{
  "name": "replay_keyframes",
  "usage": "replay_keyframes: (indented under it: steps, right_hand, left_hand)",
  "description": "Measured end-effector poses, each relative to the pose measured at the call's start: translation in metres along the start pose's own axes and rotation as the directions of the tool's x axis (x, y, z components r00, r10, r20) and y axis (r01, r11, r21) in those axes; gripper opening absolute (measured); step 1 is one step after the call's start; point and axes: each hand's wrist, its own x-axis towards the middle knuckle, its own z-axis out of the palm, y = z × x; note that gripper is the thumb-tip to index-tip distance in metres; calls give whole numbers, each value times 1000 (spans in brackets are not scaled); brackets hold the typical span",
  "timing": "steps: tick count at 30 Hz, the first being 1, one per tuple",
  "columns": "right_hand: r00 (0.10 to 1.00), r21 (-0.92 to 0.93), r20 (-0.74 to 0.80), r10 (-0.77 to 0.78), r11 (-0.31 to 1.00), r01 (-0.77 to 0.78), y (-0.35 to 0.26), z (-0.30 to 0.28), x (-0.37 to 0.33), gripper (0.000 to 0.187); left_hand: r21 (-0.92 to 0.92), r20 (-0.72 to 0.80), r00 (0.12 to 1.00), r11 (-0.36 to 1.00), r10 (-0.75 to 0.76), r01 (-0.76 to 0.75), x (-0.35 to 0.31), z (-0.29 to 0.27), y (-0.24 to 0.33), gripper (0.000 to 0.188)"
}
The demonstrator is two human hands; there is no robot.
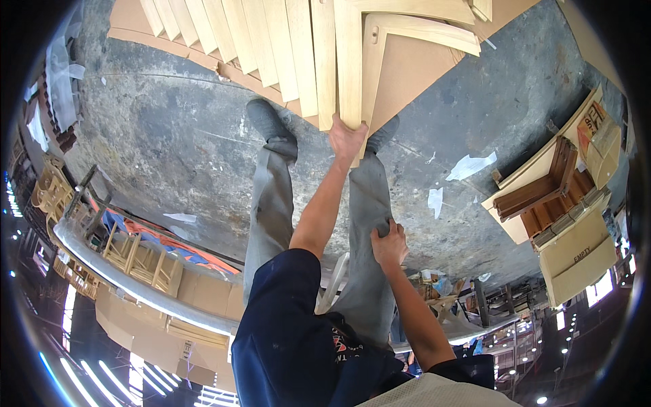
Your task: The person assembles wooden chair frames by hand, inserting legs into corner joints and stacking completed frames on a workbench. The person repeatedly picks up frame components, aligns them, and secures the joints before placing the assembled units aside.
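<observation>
My left hand [346, 139] reaches down to the floor and grips the near end of a pale curved wooden piece [349, 68]. That piece lies in a fanned row of several similar pale wooden slats [271, 41] on a brown cardboard sheet [413, 74]. My right hand [388, 244] rests flat on my right leg in grey trousers [369, 203], holding nothing. My dark shoes [268, 121] stand at the cardboard's edge on the grey concrete floor [169, 136].
To the right, dark brown wooden parts [542, 193] are stacked among cardboard boxes [576, 258]. White paper scraps [470, 165] lie on the floor. Pale wooden chair frames [139, 254] and more cardboard stand at the left, beyond a metal rail.
</observation>
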Motion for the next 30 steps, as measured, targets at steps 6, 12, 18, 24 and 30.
replay_keyframes:
  steps: [6, 12, 18, 24, 30]
  right_hand:
    - [1000, -10, 19, 8, 1000, -8, 0, -1, 1, 63]
    - [1000, -11, -23, -19, 1000, 18, 4, 4, 3, 63]
    - [1000, -15, 2, 0, 1000, 0, -7, -8, -1, 62]
    - [1000, -33, -8, -20, 999, 20, -8, -5, -2, 62]
    - [1000, -62, -10, -7, 998, 6, -17, -7, -6, 62]
  left_hand:
    - [106, -8, 1000, 994, 18, -17, -12, 11, -6, 50]
    - [107, -155, 969, 978, 194, -179, -26, 17, -17, 69]
    - [61, -371, 928, 996, -38, 65, 18, -19, -83, 71]
    - [199, -149, 972, 957, -182, 210, 85, -37, -73, 57]
    - [304, 45, 999, 953, -18, 4, 79, -52, -75, 59]
